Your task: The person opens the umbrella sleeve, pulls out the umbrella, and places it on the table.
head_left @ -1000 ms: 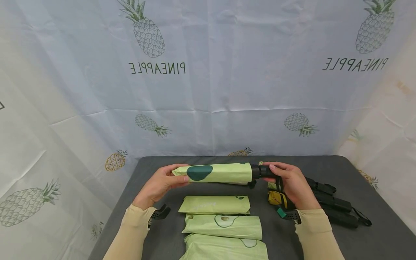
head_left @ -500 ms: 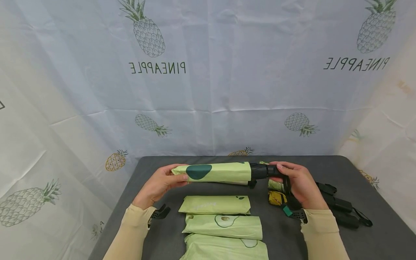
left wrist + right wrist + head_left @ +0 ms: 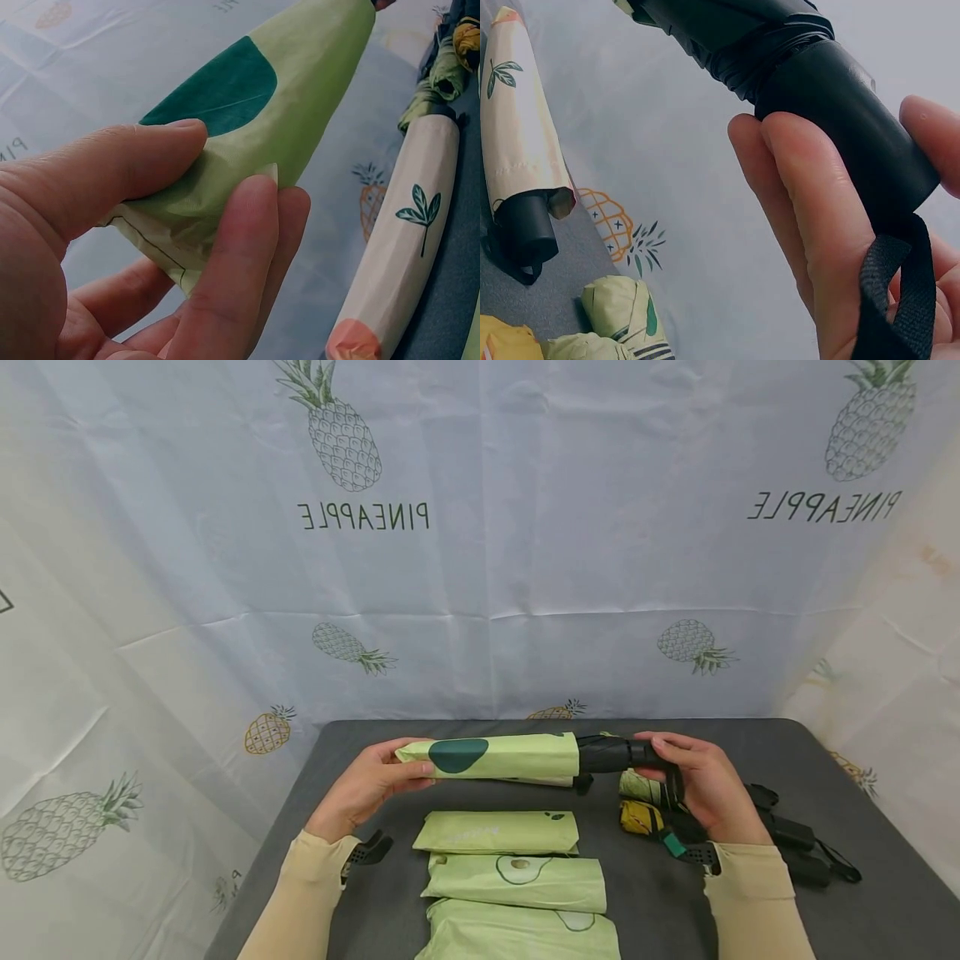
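Note:
A folded umbrella (image 3: 603, 754) with a black handle sticks partway out of a light green sleeve (image 3: 517, 757) with a dark green oval, held level above the table's far part. My left hand (image 3: 358, 792) pinches the sleeve's left end between thumb and fingers. In the left wrist view, the green fabric (image 3: 322, 67) creases at the fingertips. My right hand (image 3: 705, 785) grips the handle at the other end. A black wrist strap (image 3: 885, 292) hangs by my fingers in the right wrist view. Black folded canopy shows between sleeve and handle.
Light green sleeves or covered umbrellas (image 3: 495, 832) lie in a row at the table's front middle. A cream one with a leaf print (image 3: 405, 217) lies behind them. Folded umbrellas, one yellow (image 3: 640, 817), and black handles (image 3: 787, 832) lie to the right.
My right hand has moved right with the handle, and more of the black umbrella shows outside the sleeve. My left hand stays in place on the sleeve's end.

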`<state>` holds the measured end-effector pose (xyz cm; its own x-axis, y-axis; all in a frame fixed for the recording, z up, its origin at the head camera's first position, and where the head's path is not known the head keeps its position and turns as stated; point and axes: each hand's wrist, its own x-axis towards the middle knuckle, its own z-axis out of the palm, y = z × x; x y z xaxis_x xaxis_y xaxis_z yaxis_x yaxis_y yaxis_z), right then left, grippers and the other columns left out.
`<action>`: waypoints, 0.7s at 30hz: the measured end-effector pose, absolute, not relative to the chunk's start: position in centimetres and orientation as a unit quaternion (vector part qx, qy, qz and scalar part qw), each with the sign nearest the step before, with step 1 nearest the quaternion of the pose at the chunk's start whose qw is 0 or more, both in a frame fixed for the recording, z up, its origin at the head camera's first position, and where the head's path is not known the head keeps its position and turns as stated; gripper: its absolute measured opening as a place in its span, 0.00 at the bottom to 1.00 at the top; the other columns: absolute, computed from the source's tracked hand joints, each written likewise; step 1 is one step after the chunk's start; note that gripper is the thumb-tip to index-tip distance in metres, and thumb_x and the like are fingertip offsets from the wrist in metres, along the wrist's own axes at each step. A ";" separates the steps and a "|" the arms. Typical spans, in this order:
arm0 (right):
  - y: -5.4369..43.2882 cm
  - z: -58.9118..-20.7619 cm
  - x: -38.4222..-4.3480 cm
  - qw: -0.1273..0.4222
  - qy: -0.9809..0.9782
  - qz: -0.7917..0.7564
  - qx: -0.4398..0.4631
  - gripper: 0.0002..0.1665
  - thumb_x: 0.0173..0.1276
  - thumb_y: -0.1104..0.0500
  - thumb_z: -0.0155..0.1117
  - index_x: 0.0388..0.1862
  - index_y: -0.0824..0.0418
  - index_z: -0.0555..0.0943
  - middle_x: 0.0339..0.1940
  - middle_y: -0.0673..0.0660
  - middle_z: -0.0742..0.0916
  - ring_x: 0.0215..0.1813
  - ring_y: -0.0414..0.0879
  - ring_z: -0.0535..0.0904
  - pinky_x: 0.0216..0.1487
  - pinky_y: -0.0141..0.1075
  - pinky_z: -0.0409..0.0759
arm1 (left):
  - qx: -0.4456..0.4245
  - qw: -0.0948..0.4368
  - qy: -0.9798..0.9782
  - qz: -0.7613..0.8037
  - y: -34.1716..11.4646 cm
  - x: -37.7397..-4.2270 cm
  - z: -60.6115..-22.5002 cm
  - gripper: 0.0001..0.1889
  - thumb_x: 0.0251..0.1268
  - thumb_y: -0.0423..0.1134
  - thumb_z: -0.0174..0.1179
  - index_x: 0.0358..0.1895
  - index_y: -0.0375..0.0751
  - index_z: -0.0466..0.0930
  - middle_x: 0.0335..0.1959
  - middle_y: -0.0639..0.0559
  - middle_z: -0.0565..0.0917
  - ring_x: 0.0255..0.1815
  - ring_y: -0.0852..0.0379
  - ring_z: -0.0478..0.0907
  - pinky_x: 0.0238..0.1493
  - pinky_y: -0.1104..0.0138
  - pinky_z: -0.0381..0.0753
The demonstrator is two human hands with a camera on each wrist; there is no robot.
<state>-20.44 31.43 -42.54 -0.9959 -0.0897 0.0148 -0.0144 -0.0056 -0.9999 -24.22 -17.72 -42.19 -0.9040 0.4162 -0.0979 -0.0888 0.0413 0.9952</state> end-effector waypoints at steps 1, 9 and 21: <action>31.5 -42.5 -20.5 0.028 0.698 -0.714 -0.041 0.17 0.87 0.52 0.59 0.66 0.53 0.88 0.56 0.37 0.88 0.49 0.38 0.91 0.56 0.29 0.90 | 0.117 0.186 0.697 0.683 -17.7 -24.2 -42.2 0.29 0.73 0.37 0.73 0.74 0.39 0.78 0.57 0.45 0.86 0.56 0.49 0.90 0.73 0.46 0.84; 31.9 -42.5 -20.5 0.029 0.692 -0.720 -0.045 0.17 0.87 0.53 0.59 0.65 0.54 0.88 0.55 0.38 0.88 0.50 0.38 0.92 0.56 0.27 0.89 | 0.119 0.186 0.699 0.681 -17.8 -24.3 -42.3 0.30 0.73 0.37 0.72 0.75 0.38 0.77 0.57 0.45 0.86 0.56 0.48 0.91 0.71 0.48 0.86; 33.1 -42.5 -20.3 0.033 0.673 -0.738 -0.038 0.18 0.88 0.54 0.58 0.66 0.54 0.88 0.58 0.37 0.88 0.51 0.38 0.89 0.56 0.27 0.89 | 0.118 0.190 0.699 0.679 -17.9 -24.7 -42.6 0.32 0.74 0.37 0.72 0.77 0.35 0.74 0.56 0.46 0.86 0.54 0.51 0.91 0.64 0.59 0.92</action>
